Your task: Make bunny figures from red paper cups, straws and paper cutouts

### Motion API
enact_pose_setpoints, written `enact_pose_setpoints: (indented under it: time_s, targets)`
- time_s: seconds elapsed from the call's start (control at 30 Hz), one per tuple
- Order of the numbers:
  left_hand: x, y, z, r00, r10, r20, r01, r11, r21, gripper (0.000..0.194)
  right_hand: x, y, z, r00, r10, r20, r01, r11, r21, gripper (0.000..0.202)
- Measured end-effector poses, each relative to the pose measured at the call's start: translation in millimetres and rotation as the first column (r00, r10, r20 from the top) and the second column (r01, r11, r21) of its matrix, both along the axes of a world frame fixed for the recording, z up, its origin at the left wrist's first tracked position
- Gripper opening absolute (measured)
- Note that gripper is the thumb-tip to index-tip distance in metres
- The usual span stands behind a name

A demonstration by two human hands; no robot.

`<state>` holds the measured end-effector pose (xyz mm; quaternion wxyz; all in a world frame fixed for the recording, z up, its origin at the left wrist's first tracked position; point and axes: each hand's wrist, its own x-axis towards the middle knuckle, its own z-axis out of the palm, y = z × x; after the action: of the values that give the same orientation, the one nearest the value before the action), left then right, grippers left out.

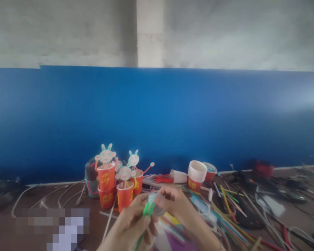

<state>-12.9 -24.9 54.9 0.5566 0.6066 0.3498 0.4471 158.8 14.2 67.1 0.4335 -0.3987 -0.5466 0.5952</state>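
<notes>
My left hand (pixel 129 221) is closed on a bright green straw (pixel 148 210) that slants down through the fingers. Against the straw's upper end, my right hand (pixel 181 209) pinches a round, greyish clear thing (pixel 158 208) that looks like a roll of tape; blur hides its detail. The two hands nearly touch in front of me. Beyond the left one stand red paper cups: a stacked pair (pixel 106 188) and a front cup (pixel 125 195). Paper rabbit-like faces (pixel 106 156) with straw arms stick up from the cups.
A stack of white-lined cups (pixel 197 174) stands behind my right hand, beside a tipped cup (pixel 179 176). Coloured straws (pixel 227 202) and strips litter the right side, with cables (pixel 269 223) among them. A blue panel (pixel 157 115) closes off the back.
</notes>
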Motion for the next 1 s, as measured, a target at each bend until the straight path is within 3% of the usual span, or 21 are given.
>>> enact_pose_setpoints:
  time_s: [0.13, 0.23, 0.47, 0.9, 1.0]
  targets:
    - [-0.2, -1.7, 3.4, 0.972, 0.161, -0.174, -0.118, 0.965, 0.233, 0.034, -4.4, -4.4, -3.7, 0.993, 0.034, -0.114, -0.044, 0.996, -0.084, 0.026]
    - [-3.0, 0.0, 2.5, 0.964, 0.179, -0.198, -0.111, 0.944, 0.311, 0.029, -2.8, -4.2, -7.3, 0.966, 0.077, -0.247, -0.108, 0.988, -0.115, 0.02]
    - [-5.7, 8.0, -1.9, 0.981, 0.133, -0.142, -0.094, 0.963, 0.253, 0.032, -0.8, 1.9, -10.7, 0.956, 0.058, -0.286, -0.096, 0.988, -0.122, 0.015]
    - [-3.4, 6.5, 1.6, 0.953, 0.188, -0.237, -0.105, 0.941, 0.322, 0.028, -9.5, 6.4, -22.2, 0.941, -0.029, -0.337, -0.029, 0.986, -0.166, 0.013]
    - [-5.6, 8.7, -2.8, 0.959, 0.199, -0.2, -0.133, 0.944, 0.301, 0.031, -10.4, 6.4, -20.4, 0.94, 0.015, -0.34, -0.058, 0.991, -0.118, 0.013]
